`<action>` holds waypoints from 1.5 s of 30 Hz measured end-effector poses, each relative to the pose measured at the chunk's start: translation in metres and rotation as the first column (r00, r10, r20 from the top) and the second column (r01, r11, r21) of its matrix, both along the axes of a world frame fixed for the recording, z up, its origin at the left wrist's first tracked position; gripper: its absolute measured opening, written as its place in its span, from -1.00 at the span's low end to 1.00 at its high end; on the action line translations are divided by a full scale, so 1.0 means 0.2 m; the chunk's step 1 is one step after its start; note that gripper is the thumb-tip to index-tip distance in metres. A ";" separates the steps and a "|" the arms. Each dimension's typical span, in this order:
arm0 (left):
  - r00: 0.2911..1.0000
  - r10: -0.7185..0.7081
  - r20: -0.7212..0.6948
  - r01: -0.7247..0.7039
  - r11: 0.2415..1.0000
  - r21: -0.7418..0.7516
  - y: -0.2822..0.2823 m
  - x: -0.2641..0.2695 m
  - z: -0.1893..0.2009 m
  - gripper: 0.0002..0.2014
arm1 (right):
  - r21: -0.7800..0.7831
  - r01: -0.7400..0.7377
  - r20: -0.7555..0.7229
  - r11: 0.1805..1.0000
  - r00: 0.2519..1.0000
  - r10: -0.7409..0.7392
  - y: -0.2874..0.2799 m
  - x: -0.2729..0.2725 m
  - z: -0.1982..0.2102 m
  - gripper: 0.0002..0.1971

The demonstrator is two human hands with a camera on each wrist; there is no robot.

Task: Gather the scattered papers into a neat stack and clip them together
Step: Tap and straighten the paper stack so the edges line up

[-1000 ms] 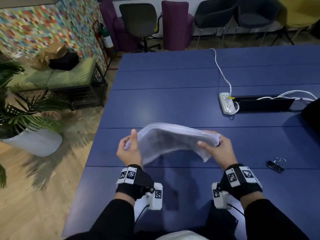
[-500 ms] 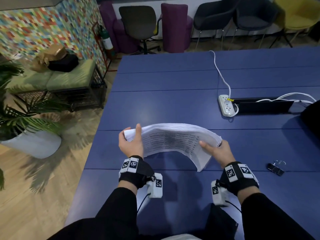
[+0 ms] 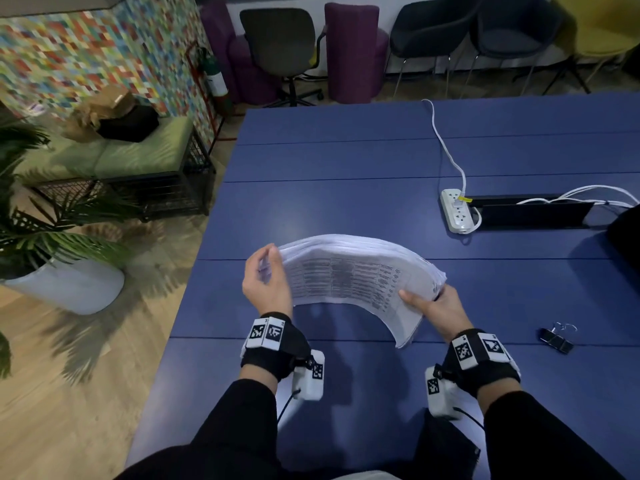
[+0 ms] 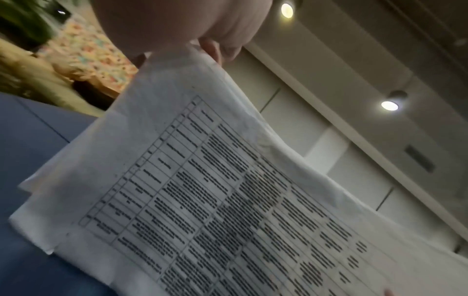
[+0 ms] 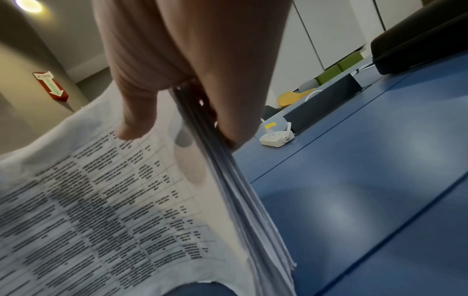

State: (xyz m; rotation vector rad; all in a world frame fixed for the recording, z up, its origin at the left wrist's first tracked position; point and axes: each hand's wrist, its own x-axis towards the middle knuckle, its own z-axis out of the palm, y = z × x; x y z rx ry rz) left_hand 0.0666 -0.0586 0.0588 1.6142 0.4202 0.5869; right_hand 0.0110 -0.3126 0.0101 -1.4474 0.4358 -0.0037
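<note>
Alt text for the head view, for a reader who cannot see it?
Two hands hold a bowed stack of printed papers above a blue table: the right hand grips one end, the left hand the other. A black binder clip lies on the table to the right.

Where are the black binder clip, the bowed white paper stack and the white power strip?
black binder clip (image 3: 556, 340), head view, clip body
bowed white paper stack (image 3: 349, 278), head view, printed top sheet
white power strip (image 3: 456, 211), head view, socket face

Blue desk; far chairs (dark, purple, yellow); left, mosaic wall, green bench, plant, wood floor.
</note>
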 end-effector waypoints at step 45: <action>0.888 -0.191 -0.419 0.449 0.561 0.696 0.08 -0.02 0.22 -0.23 | -0.409 -0.076 0.016 0.909 0.996 0.091 -0.04 0.08 0.36 -0.83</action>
